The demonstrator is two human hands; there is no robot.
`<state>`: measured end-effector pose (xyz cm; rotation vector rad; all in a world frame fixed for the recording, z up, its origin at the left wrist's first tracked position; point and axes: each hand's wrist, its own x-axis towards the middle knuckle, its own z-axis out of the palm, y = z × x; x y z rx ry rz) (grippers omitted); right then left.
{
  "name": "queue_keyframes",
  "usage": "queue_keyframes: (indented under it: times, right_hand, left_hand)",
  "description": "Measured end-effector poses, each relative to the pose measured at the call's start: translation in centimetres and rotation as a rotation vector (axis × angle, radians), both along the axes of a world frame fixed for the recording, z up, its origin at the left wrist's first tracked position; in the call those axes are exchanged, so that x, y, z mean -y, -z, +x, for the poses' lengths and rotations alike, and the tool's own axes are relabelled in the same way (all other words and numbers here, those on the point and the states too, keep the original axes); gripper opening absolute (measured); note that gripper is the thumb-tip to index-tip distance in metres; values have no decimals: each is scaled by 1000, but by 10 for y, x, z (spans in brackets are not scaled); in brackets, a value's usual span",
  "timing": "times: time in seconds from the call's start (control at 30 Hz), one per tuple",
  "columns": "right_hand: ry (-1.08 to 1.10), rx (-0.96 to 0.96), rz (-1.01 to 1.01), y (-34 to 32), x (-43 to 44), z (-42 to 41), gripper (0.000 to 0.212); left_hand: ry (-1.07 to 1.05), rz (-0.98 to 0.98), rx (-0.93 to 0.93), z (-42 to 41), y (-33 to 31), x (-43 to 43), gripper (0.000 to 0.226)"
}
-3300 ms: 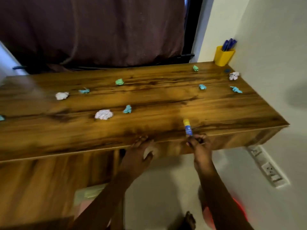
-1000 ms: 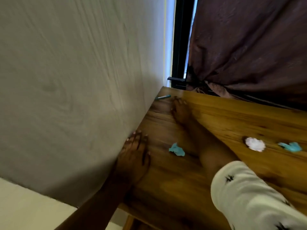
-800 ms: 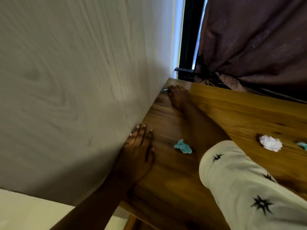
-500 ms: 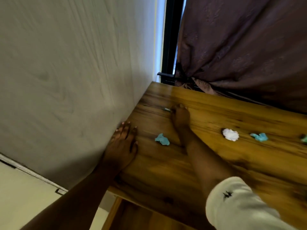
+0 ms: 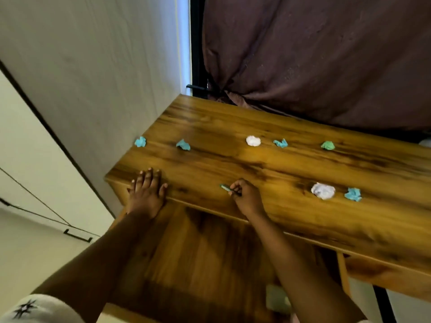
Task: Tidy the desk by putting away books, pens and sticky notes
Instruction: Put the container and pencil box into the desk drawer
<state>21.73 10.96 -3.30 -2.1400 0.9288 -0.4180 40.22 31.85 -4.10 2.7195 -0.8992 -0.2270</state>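
At centre left, the left hand (image 5: 146,193) lies spread flat on the bench (image 5: 233,164) edge. Just right of it, the right hand (image 5: 246,198) is curled, pinching what looks like a small teal pen (image 5: 224,187). Crumpled notes dot the bench: blue (image 5: 183,144), white (image 5: 253,141), green (image 5: 328,145).

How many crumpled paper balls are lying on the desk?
7: two blue at the left end, white, blue and green farther along, white and blue nearer. The desk's right end is out of view.
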Motion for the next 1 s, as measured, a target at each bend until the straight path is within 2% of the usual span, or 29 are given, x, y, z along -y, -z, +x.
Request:
queue_keyframes:
  times: [0.13,0.23,0.3,0.4,0.5,0.63,0.67,0.77,0.83,0.9,1.0]
  right_hand:
    - [-118,53,264,-16,-14,-59,18]
    - [-386,-81,343,-27,-20,-106,18]
    - [-564,-278,249,-32,-23,-129,15]
    - [-833,-539,57,-27,-35,-146,22]
    - [-989,-718,-113,-12,-54,-153,24]
    - [-1169,-944,-279,9,-84,-149,28]
    - [-1190,-993,-324,14,-90,-147,28]
    - [-1210,-962,-373,23,-100,-145,31]
    - [-1187,-956,-290,21,-97,-142,38]
    - [-1062,-913,-162,19,-91,-141,42]
    - [-1058,-897,-144,20,-97,-151,37]
  left_hand:
    - [74,50,-69,-82,-5,-19,74]
    - [84,-2,-77,-158,0,-46,74]
    - [89,10,-72,-204,9,-64,79]
    - [120,26,19,-245,23,-83,81]
    - [77,-37,65,-257,23,-87,73]
    - [58,-15,99,-259,23,-87,73]
    - [51,-15,100,-260,24,-87,73]
    - [28,-27,112,-262,24,-87,72]
    - [15,-37,116,-262,24,-87,72]
    - [13,-41,120,-262,25,-87,70]
    - [24,-28,130,-260,29,-87,65]
